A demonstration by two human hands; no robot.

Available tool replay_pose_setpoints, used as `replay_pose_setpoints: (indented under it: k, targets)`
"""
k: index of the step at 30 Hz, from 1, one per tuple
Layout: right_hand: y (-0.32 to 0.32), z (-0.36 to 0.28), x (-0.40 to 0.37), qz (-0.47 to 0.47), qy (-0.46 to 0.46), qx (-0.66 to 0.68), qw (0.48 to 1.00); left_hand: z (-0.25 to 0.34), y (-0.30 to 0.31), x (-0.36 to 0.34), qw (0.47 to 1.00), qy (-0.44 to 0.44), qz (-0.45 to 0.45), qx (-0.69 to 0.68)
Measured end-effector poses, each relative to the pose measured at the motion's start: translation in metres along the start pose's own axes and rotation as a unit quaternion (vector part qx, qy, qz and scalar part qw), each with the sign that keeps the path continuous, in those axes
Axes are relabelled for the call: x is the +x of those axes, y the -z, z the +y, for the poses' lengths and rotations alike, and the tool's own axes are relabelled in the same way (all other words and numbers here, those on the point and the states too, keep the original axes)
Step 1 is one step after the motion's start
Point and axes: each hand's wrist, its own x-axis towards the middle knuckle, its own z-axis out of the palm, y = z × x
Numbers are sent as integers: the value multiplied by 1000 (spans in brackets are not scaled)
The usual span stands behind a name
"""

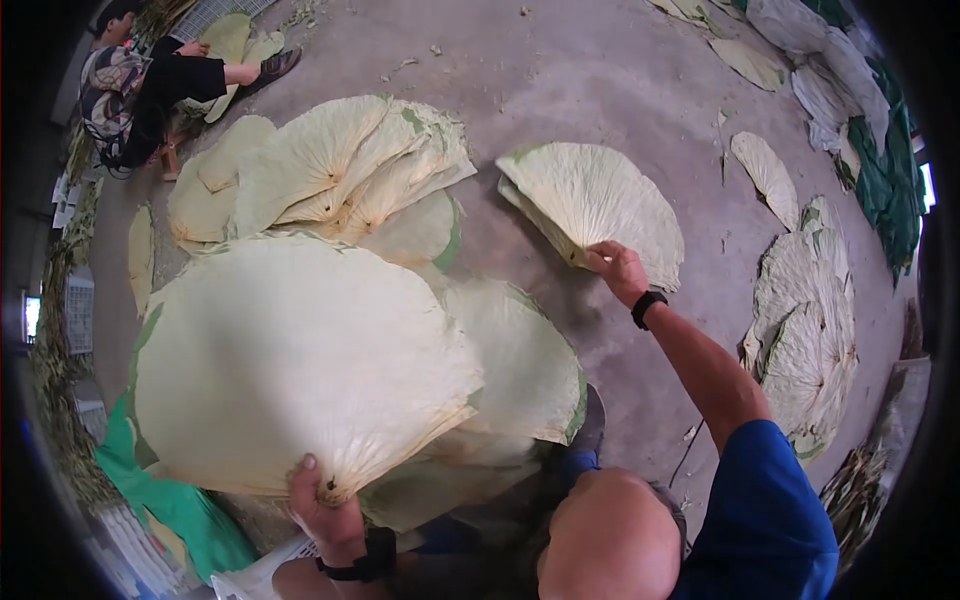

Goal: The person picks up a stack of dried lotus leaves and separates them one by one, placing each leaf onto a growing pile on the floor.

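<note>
Large pale dried leaves, folded into fan shapes, are in both hands. My left hand (328, 508) grips the pointed base of a broad leaf (300, 350) at the lower left, thumb on top. At the centre right my right hand (618, 270) pinches the narrow base of a smaller folded leaf fan (600, 200), held over the floor. Beneath and beside the broad leaf lies another pale leaf (515, 350) with a green edge. Behind it is a pile of overlapping leaves (335, 165).
A co-worker (130, 90) sits at the upper left beside more leaves. Leaf stacks (810, 330) lie along the right, near green cloth (885, 170) and grey plastic sheets (835, 75). Green fabric (180, 510) is at the lower left. Grey floor (600, 90) shows between them.
</note>
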Motion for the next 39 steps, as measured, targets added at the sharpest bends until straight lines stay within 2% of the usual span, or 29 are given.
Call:
replay_pose_setpoints:
  k: [2,4,5,6,8,9,10,11,12,14,16,17,19,23,24,25,26,27,28,32,33,34,35,37,38,39]
  targets:
    - [-3,5,-1,5,20,-32,999,-7,0,4,999,14,-17,-29]
    - [-8,-8,-2,93,-26,-5,995,-10,-1,4,998,24,-26,-50]
    - [-8,-18,-1,129,-12,34,991,-10,-6,2,999,21,-9,-32]
    - [-2,-47,-3,154,-15,84,984,-11,-8,2,1000,17,8,-13]
    - [14,-113,-23,131,-10,146,981,-26,4,6,999,-30,-3,45]
    - [17,-147,-48,126,130,119,976,-32,2,7,1000,0,-11,23]
    - [18,-185,-74,127,270,94,950,-29,-5,9,999,22,-22,2]
    - [22,-216,-94,82,320,58,942,-28,-12,6,1000,14,-25,3]
    - [10,-226,-108,27,366,128,921,-25,-21,4,999,6,-44,-2]
    - [-10,-254,-127,-2,484,160,860,-22,-28,1,998,-8,-66,-7]
    - [-22,-266,-138,-64,543,125,828,-23,-28,-2,996,28,-55,71]
    - [-32,-267,-143,-59,546,124,826,-24,-30,-3,996,23,-58,70]
    - [-47,-271,-146,-49,585,106,803,-26,-32,-5,973,-69,-84,204]
    - [-48,-275,-147,-50,589,112,799,-21,-31,-4,960,-61,-94,257]
    - [-49,-274,-148,-47,588,111,800,-14,-34,-8,896,-126,-116,410]
    - [-50,-274,-148,-50,588,113,800,-10,-37,-11,803,-187,-132,551]
    - [-51,-273,-149,-52,588,115,799,-15,-34,-7,802,-188,-134,551]
    - [-50,-273,-149,-50,588,114,799,-22,-32,-3,924,-121,-105,348]
    - [-50,-274,-149,-53,586,117,800,-28,-30,1,989,-44,-70,124]
    - [-52,-271,-150,-63,570,134,808,-37,-25,5,994,-48,-75,59]
    - [-53,-273,-149,-65,568,134,810,-36,-21,6,971,-95,-93,197]
    - [-53,-275,-148,-67,563,145,811,-36,-17,5,927,-135,-112,331]
    - [-52,-274,-150,-70,552,153,817,-36,-12,1,927,-122,-120,333]
    - [-53,-270,-152,-80,531,139,832,-24,-32,-7,817,-183,-131,530]
    - [-57,-269,-152,-87,524,135,836,-27,-37,-7,818,-173,-138,530]
    - [-69,-263,-152,-106,524,145,833,-28,-40,-6,930,-91,-113,338]
